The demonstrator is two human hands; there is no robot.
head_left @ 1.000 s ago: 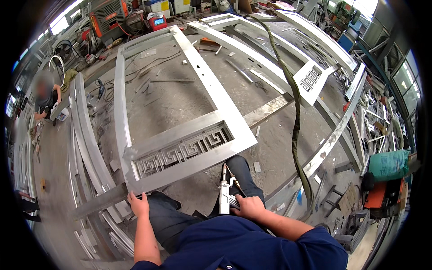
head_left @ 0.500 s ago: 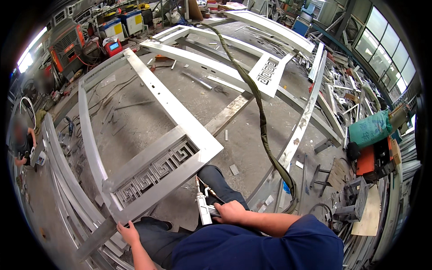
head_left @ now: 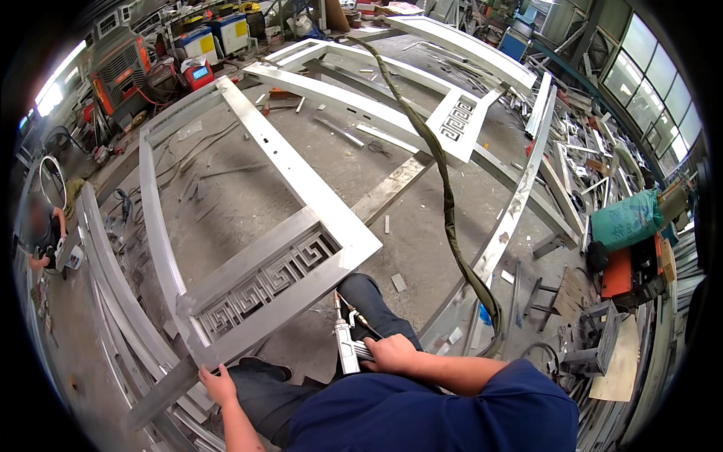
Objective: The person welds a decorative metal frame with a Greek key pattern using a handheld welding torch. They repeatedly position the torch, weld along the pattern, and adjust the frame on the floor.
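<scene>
A silver metal frame point(head_left: 294, 177) lies across supports in front of me, its near end filled with a fretwork panel point(head_left: 263, 288). At the near left corner my left hand point(head_left: 218, 385) grips the frame's lower edge, thumb and fingers apart around it. My right hand point(head_left: 392, 352) is closed around a silver hand-held welding gun point(head_left: 346, 343), held over my right thigh. The gun's copper-coloured nozzle points away from me, just below the frame's near edge. Part of its grip is hidden by my fingers.
A dark sleeved cable point(head_left: 447, 203) hangs across the right side. Beyond lies a second frame point(head_left: 361, 113) with a similar panel. Metal beams point(head_left: 113, 271) lie at the left, near another person point(head_left: 47, 237). A green sack point(head_left: 626, 216) and scrap profiles line the right.
The whole view has shifted slightly, so the scene sits a little further right. Both hands keep their places on the frame and the welding gun.
</scene>
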